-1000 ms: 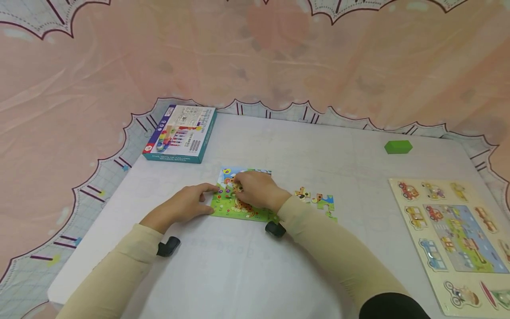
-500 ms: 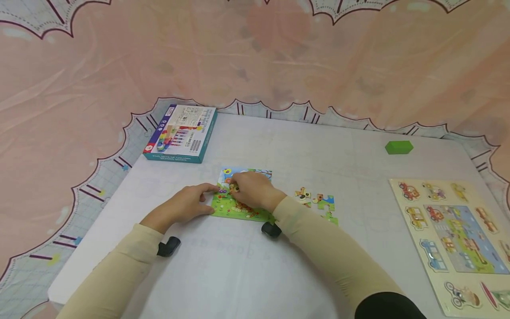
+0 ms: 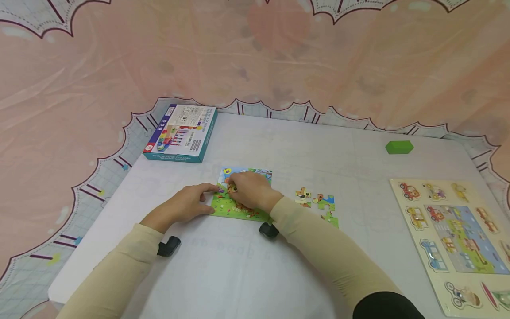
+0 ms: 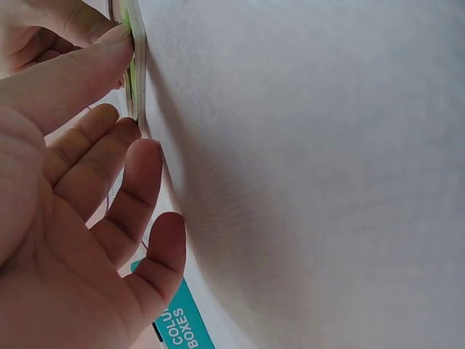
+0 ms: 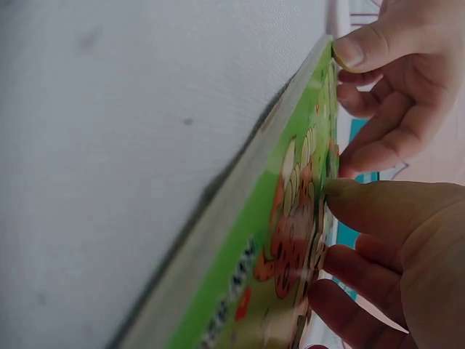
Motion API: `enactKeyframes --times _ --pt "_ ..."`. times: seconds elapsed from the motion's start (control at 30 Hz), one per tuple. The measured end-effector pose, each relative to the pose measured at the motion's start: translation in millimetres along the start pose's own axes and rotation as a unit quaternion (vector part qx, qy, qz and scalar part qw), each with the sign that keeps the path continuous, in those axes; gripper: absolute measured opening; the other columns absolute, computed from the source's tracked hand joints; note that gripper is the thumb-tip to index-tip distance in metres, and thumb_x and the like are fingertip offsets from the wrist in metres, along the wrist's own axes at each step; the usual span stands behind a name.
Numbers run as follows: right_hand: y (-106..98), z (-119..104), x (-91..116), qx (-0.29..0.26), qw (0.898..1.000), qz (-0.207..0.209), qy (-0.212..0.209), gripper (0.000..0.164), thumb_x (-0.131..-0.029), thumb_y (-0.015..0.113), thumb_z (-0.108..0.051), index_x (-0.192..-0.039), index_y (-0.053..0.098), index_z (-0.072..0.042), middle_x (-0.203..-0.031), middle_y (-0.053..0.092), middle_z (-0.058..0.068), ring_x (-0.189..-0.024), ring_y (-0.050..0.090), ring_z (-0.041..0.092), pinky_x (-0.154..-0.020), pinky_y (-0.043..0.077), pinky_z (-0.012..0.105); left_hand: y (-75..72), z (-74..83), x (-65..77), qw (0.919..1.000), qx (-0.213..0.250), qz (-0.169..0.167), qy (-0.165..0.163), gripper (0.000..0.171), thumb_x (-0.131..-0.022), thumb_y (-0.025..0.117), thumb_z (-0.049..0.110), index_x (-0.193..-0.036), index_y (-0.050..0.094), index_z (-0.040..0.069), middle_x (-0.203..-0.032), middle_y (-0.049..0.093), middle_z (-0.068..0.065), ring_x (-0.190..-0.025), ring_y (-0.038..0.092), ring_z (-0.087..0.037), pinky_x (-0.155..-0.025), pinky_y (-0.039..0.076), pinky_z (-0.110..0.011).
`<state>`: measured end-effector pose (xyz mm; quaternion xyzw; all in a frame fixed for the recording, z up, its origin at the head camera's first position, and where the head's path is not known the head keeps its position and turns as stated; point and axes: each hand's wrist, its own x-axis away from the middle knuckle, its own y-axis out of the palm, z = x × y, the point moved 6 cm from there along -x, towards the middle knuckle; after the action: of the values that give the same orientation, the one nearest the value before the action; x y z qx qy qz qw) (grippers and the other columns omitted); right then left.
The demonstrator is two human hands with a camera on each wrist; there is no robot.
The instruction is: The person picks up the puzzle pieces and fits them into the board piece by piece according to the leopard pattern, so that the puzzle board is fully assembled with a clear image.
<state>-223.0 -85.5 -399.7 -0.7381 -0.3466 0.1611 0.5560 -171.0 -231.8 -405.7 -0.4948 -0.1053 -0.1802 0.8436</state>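
Note:
In the head view a jigsaw puzzle board (image 3: 223,209) with a green meadow and cartoon animal lies flat at mid-table. My left hand (image 3: 184,204) rests against its left side, thumb at the near corner, fingers loosely bent along the edge. Over the middle of the board, my right hand (image 3: 255,191) pinches a puzzle piece (image 3: 232,188) between thumb and fingers, low against the picture; the hand covers much of it. The right wrist view shows the right thumb and fingertips at a slightly raised piece edge. Loose puzzle pieces (image 3: 326,201) lie right of the board.
A teal-sided box (image 3: 181,133) stands at the back left of the white table (image 3: 223,274). Toward the back right sits a green block (image 3: 399,147). A larger vehicle puzzle board (image 3: 414,248) lies along the right side. A patterned pink cloth hangs behind.
My right hand has shifted slightly left over the board with the puzzle piece, its wrist moving with it. My left hand has stayed at the board's left edge.

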Motion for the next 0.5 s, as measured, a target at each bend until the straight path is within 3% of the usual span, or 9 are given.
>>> enactKeyframes --times 0.5 --pt "-0.7 -1.0 1.5 -0.007 1.0 0.003 0.002 0.038 -0.1 0.062 -0.029 -0.133 0.061 -0.011 -0.128 0.065 0.002 -0.118 0.06 0.021 -0.097 0.048 0.035 -0.2 0.8 0.9 1.0 0.002 0.001 0.002 0.06 -0.089 0.077 0.02 -0.144 0.054 0.016 -0.098 0.056 -0.006 -0.091 0.051 -0.025 -0.075 0.043 -0.039"
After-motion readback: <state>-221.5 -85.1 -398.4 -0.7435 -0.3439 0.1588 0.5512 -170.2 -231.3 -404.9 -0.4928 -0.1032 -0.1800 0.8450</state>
